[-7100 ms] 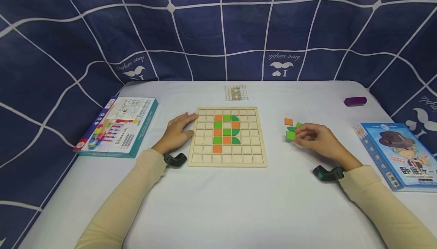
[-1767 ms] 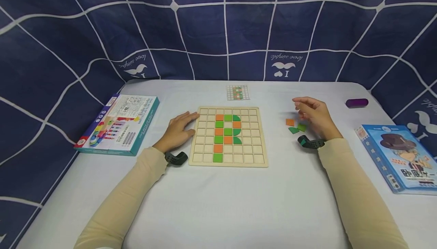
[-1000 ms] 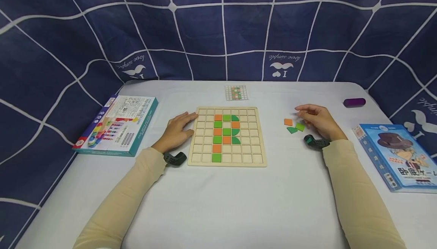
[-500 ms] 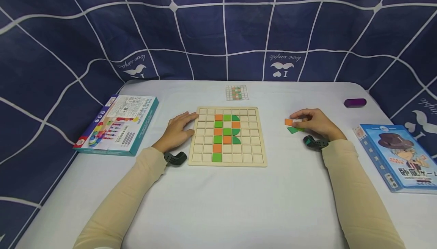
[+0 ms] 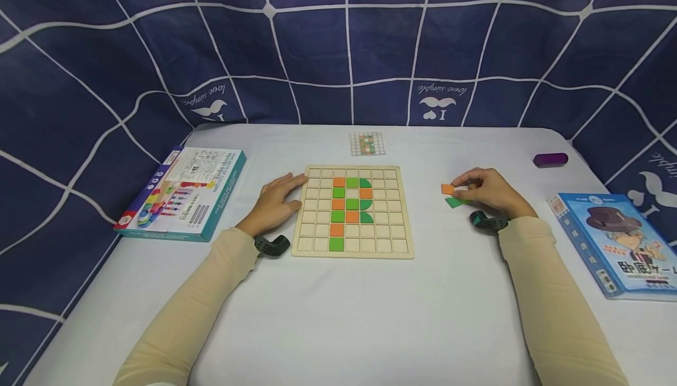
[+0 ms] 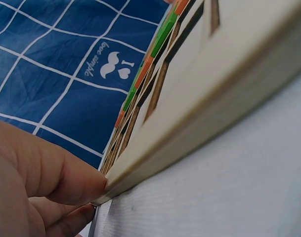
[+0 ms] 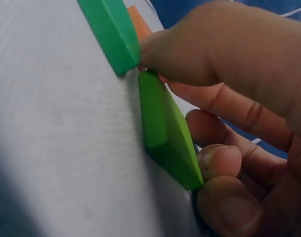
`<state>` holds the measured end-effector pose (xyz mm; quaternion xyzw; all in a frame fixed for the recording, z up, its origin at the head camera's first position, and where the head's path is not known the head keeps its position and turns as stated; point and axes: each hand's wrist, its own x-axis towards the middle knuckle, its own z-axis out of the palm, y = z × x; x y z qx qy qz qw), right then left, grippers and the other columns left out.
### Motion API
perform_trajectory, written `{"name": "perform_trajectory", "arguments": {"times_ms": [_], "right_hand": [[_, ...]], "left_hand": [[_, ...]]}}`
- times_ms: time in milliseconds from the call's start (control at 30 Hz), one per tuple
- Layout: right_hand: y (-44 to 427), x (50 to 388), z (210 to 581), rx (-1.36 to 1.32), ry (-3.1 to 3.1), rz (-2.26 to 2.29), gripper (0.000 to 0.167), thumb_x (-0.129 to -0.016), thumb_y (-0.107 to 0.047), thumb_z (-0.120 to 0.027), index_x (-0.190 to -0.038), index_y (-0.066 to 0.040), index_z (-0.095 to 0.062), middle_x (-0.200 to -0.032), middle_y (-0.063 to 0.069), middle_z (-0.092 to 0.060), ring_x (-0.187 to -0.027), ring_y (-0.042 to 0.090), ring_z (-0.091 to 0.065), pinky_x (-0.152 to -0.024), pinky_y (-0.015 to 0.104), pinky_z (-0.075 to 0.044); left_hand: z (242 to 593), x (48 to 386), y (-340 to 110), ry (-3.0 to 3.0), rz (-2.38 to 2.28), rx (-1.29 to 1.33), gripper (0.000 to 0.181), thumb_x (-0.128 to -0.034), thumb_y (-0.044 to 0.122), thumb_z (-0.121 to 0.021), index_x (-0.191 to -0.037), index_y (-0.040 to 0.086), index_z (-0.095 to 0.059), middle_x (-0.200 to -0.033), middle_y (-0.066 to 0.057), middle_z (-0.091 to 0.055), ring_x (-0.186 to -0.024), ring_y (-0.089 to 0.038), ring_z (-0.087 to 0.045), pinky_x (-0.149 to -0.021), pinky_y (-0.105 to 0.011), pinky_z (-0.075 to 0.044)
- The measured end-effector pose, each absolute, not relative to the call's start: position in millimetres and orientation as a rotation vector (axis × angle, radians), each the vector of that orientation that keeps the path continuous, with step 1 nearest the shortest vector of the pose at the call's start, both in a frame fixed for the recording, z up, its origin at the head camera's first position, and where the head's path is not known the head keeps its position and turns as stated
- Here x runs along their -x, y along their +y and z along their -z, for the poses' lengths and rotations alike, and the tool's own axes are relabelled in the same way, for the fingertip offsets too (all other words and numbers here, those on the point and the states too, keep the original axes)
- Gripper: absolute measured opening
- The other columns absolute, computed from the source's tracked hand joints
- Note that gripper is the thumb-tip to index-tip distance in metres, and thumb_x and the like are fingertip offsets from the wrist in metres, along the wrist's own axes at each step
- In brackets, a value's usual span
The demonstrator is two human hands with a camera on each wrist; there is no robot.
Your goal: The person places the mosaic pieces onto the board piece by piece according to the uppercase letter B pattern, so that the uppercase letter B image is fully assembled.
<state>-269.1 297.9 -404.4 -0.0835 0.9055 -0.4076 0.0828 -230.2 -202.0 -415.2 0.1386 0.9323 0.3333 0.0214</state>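
My left hand (image 5: 273,202) rests at the left edge of a wooden grid board (image 5: 351,256), fingers loosely extended; its thumb (image 6: 81,181) touches the board's edge in the left wrist view. Orange, light green and dark green tiles fill some of the board's squares. To the right, my right hand (image 5: 489,191) pinches an orange square tile (image 5: 447,189) between thumb and index finger. A dark green curved tile (image 5: 453,202) lies just below. A light green square tile (image 7: 165,128), mostly hidden by the hand in the head view, lies under the fingers.
A small pattern card (image 5: 367,144) lies behind the board. One boxed game (image 5: 182,195) stands at the left, another blue box (image 5: 619,245) at the right. A purple cylindrical object (image 5: 550,160) lies at the back right. A dark blue patterned cloth (image 5: 317,39) hangs behind the table.
A light green tile now sits in the bottom square of the left column on the board. My right hand has come back to the loose tiles, lowered and taken hold of the orange one.
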Motion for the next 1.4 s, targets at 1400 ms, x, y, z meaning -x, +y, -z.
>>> {"name": "perform_trajectory", "arguments": {"times_ms": [1400], "right_hand": [[209.7,254.1,366.0,0.214,2.333,1.650,0.029,-0.097,-0.012,-0.080,-0.121,-0.006,-0.064,-0.090,-0.004,-0.081,-0.068,0.012,-0.057,-0.061,0.025,-0.048]], "left_hand": [[415.7,230.2,-201.8,2.907,-1.004,-0.428,0.066,-0.0975,0.012,-0.060,-0.162,0.003,-0.049,-0.171,-0.013,-0.043,-0.164,-0.035,-0.024,-0.132,-0.056,-0.012]]}}
